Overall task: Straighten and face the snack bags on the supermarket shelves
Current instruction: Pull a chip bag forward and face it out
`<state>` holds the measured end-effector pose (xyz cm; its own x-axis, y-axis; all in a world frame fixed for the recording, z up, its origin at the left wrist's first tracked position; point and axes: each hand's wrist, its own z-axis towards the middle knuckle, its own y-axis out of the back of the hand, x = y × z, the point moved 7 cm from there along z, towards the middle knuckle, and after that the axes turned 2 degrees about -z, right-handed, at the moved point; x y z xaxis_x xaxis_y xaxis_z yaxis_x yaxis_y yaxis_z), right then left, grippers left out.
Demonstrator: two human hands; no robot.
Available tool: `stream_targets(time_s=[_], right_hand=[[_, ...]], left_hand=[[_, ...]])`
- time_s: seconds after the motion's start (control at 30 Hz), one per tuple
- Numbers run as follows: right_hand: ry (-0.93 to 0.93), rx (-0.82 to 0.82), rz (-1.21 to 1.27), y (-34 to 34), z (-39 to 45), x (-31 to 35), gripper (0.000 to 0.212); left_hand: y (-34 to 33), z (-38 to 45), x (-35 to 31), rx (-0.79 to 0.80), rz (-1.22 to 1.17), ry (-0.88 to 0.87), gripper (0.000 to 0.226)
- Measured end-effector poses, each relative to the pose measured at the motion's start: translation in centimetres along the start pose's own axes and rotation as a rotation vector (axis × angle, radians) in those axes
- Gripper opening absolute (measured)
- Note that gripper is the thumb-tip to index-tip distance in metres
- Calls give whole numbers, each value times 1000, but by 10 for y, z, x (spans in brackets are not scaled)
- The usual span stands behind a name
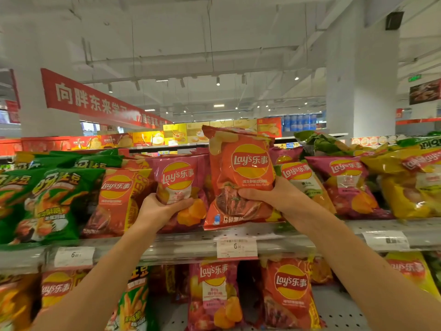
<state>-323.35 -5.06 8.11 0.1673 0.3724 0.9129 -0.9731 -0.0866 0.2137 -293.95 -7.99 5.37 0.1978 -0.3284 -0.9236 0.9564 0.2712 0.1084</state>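
Observation:
On the top shelf [181,247] stand rows of snack bags. My left hand [157,209] grips the lower part of a magenta Lay's bag [177,180], which stands upright facing me. My right hand [269,194] grips an orange-red Lay's barbecue bag [241,170] at its right side; that bag is upright, taller than its neighbours, and its bottom rests near the shelf's front edge. Both logos face me.
Green snack bags [43,204] fill the shelf's left end, with another orange-red Lay's bag [114,199] beside them. Magenta [346,185] and yellow Lay's bags [410,185] lean at the right. Price tags [236,247] hang on the shelf edge. More bags [288,292] sit below.

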Motion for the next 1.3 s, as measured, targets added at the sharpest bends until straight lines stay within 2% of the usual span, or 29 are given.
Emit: stream_targets(time_s=[0.1, 0.17, 0.23, 0.33, 0.43, 0.6, 0.7, 0.77, 0.87, 0.93, 0.97, 1.07, 1.1, 1.23, 1.3], right_hand=[[44, -122, 3, 25, -15, 13, 68], [86, -211, 5, 47, -28, 20, 60], [97, -294, 7, 69, -41, 23, 53], [83, -373, 5, 90, -55, 21, 58], [65, -384, -19, 95, -64, 15, 71], [40, -377, -74, 84, -66, 6, 53], [34, -372, -108, 72, -64, 4, 64], [33, -370, -131, 62, -64, 4, 69], [41, -362, -148, 45, -59, 3, 56], [42, -362, -156, 33, -55, 5, 60], [44, -358, -157, 25, -53, 6, 67], [77, -353, -144, -1, -40, 12, 78], [87, -356, -145, -11, -35, 14, 79], [99, -350, -166, -63, -7, 19, 88], [102, -338, -183, -92, 10, 18, 80]], left_hand=[[-27, -3, -10, 14, 14, -51, 90], [-47, -4, -13, 25, 6, -59, 100], [-68, -5, -14, 40, 29, -49, 96], [-97, -5, -10, 105, 46, -21, 92], [-113, -4, -4, 115, 167, -19, 104], [-119, 6, 4, 158, 239, 57, 104], [-119, 6, 4, 144, 321, 101, 107], [-120, 2, 1, 158, 369, 124, 115], [-114, -10, -6, 222, 410, 146, 139], [-98, -18, -10, 187, 473, 104, 145], [-85, -20, -11, 134, 514, 63, 133], [-37, -29, -14, -68, 620, -141, 61], [-20, -35, -13, -126, 675, -224, 48], [39, -77, -12, -326, 1094, -524, 25], [54, -91, -4, -304, 1268, -561, 26]])
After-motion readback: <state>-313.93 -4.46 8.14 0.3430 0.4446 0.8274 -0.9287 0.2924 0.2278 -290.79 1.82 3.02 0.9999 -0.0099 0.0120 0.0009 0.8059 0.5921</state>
